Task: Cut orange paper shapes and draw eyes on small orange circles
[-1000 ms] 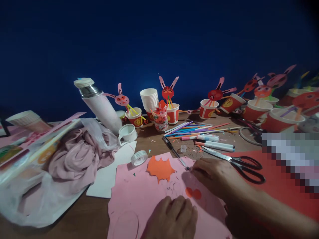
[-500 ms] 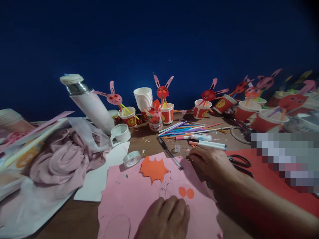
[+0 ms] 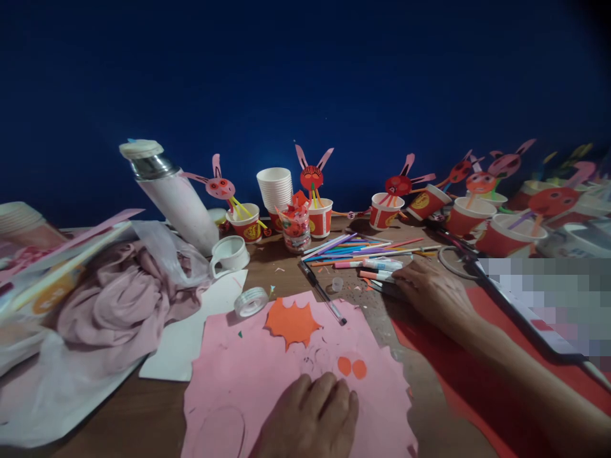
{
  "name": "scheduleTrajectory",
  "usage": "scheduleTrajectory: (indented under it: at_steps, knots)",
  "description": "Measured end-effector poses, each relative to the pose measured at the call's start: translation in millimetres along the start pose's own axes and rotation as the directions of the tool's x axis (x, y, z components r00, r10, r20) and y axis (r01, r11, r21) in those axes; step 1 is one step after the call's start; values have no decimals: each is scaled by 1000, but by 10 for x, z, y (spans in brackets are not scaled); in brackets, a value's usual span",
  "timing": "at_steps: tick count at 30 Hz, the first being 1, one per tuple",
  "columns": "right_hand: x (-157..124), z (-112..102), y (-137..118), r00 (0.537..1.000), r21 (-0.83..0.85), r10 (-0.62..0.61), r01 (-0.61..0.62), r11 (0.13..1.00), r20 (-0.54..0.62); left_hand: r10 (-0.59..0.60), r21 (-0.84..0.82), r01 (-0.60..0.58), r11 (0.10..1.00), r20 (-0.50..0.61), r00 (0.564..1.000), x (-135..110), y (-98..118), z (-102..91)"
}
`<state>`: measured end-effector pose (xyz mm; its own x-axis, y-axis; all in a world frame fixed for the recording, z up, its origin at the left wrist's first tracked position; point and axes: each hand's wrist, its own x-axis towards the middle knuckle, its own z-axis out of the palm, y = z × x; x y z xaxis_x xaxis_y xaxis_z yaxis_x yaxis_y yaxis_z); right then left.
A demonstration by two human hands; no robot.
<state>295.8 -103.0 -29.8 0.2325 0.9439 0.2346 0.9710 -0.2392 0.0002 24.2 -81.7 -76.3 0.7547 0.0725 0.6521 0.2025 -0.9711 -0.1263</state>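
In the head view, the left hand [image 3: 310,410] lies at 6 o'clock, its four visible fingers close together, slightly curled, on one ragged-edged pink paper sheet [image 3: 252,375]. Toward 1 o'clock from it sit two small smooth orange paper ovals [image 3: 352,367]; toward 11, one spiky orange paper piece [image 3: 292,323].

The right hand [image 3: 422,286] is near 4 o'clock, fingers bunched over one orange-capped white plastic marker [image 3: 377,276]; whether they clamp it I cannot tell. That marker's cap points to 9 o'clock, its long axis running nearly 9 to 3. One black-and-clear plastic pen [image 3: 322,291] runs 11 to 5, its clear end over the sheet. One round clear tape roll [image 3: 251,302] lies toward 7.
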Motion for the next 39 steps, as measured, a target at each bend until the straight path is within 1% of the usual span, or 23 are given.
scheduleTrajectory:
  at_steps: [5,10,12,14,17,21,25,31,34,37,39]
  knots:
    - [22,18,3,1000,-12,18,-18,1000,-17,19,10,-19,1000,13,1000,-10,-18,17]
    - [10,25,28,997,19,-62,63,998,-56,16,6,-16,1000,17,1000,-1,-19,2]
    - [3,38,61,995,37,-54,57,998,-79,18,9,-18,1000,23,1000,9,-18,-11]
    - [3,54,104,995,56,-16,22,998,-94,20,6,-20,1000,33,999,21,-21,-22]
    - [19,70,160,997,64,33,-28,998,-71,15,-10,-14,1000,54,998,30,-27,-23]
    - [63,70,201,997,56,65,-63,996,-30,26,-9,-26,1000,50,998,6,-28,-5]
    - [110,68,244,997,52,69,-68,996,-18,49,-14,-48,999,96,994,-18,-25,-17]
    - [119,28,288,998,42,67,-67,997,-13,38,-95,-26,995,127,991,-9,-24,-84]
    - [118,33,283,998,41,57,-57,998,7,50,-129,-29,991,165,985,6,-23,-122]
    - [129,77,280,999,56,25,-26,998,33,26,-170,12,985,217,976,23,-21,-160]
    - [133,93,292,999,71,5,-8,997,40,19,-197,38,980,278,960,32,-25,-181]
